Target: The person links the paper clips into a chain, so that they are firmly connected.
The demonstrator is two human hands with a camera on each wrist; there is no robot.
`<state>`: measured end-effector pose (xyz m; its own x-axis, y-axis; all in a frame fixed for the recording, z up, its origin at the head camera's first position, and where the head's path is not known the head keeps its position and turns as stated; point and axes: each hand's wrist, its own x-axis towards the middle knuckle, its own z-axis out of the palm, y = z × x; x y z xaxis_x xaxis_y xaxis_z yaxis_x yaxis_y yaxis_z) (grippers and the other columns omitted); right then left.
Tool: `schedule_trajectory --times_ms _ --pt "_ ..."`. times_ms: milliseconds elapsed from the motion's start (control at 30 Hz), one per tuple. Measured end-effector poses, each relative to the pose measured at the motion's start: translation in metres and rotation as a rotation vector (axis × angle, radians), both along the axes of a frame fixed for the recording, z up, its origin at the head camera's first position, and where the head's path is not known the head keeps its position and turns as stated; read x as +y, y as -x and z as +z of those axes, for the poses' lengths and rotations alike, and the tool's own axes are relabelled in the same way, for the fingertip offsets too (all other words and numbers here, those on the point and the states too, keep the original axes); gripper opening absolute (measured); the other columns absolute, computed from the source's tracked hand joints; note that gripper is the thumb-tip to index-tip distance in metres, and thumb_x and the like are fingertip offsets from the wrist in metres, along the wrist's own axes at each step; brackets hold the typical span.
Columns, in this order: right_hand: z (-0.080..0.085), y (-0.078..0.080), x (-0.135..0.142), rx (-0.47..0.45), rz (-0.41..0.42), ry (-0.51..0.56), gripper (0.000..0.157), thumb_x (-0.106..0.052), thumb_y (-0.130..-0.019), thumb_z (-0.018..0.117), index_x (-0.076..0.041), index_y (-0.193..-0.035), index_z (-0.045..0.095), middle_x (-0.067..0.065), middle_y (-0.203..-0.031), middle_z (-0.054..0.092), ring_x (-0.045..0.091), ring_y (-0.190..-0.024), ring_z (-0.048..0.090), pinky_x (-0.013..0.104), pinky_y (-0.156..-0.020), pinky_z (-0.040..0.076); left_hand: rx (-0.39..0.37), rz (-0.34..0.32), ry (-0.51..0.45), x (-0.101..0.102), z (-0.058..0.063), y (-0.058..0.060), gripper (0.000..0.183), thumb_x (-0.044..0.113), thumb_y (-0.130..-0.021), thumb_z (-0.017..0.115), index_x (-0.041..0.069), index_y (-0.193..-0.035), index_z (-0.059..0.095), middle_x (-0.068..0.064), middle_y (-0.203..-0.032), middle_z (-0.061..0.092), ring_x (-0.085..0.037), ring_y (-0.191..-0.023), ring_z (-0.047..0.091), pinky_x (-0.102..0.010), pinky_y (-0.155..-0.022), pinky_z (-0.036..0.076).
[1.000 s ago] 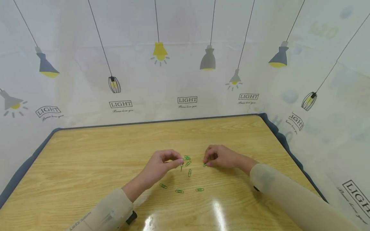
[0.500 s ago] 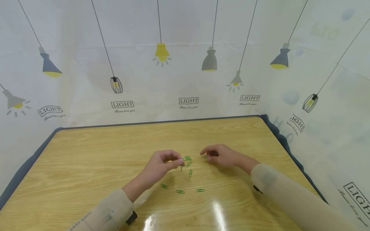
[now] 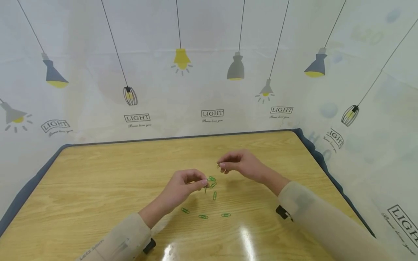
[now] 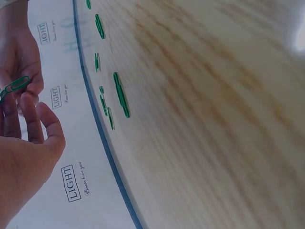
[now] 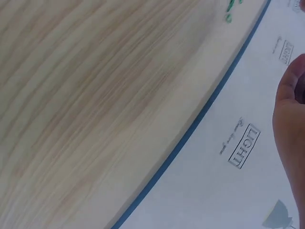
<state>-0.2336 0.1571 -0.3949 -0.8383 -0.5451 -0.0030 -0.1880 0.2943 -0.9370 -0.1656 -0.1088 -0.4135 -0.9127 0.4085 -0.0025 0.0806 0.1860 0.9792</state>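
My left hand (image 3: pixel 183 188) is held over the middle of the wooden table, its thumb and index fingertip pinching a green paper clip (image 3: pixel 205 190) that hangs below them. In the left wrist view a green paper clip (image 4: pixel 19 84) shows hooked to another piece of clip by the fingers. My right hand (image 3: pixel 245 165) is raised a little farther back and to the right. Between its thumb and index finger it pinches a small paper clip (image 3: pixel 218 165), mostly hidden by the fingertips. The right wrist view catches only part of this hand (image 5: pixel 290 109) at the edge.
Several loose green paper clips lie on the table (image 3: pixel 114 181): a small group (image 3: pixel 212 178) just past the left fingertips, one clip (image 3: pixel 214 195) nearer, and a front row with one clip (image 3: pixel 203 216) in its middle. A lamp-printed sheet (image 3: pixel 169 98) surrounds the table.
The right hand was low by the tabletop with a clip, loosened its fingers, then rose and moved back and left, pinching again. The left hand has stayed in place.
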Motion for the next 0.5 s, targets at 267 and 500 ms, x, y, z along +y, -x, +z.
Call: schedule_trajectory --times_ms 267,500 --pt "0.003 -0.017 -0.019 -0.085 -0.008 0.168 0.023 -0.005 -0.101 0.071 0.008 -0.119 0.073 0.007 -0.1 0.081 0.013 -0.091 0.077 0.048 -0.096 0.064 0.009 -0.011 -0.014 -0.001 0.0 0.0 0.02 0.022 -0.105 0.068 0.005 -0.114 0.074 -0.014 -0.115 0.077 -0.018 -0.105 0.07 -0.036 -0.098 0.058" --pt "0.003 -0.025 -0.026 -0.106 0.016 0.163 0.022 -0.006 -0.1 0.072 0.005 -0.119 0.074 -0.002 -0.101 0.08 0.014 -0.09 0.076 0.04 -0.09 0.065 0.02 -0.01 -0.027 -0.002 0.001 0.0 0.019 0.021 -0.105 0.068 0.005 -0.114 0.074 -0.016 -0.117 0.076 -0.018 -0.105 0.069 -0.037 -0.098 0.058"
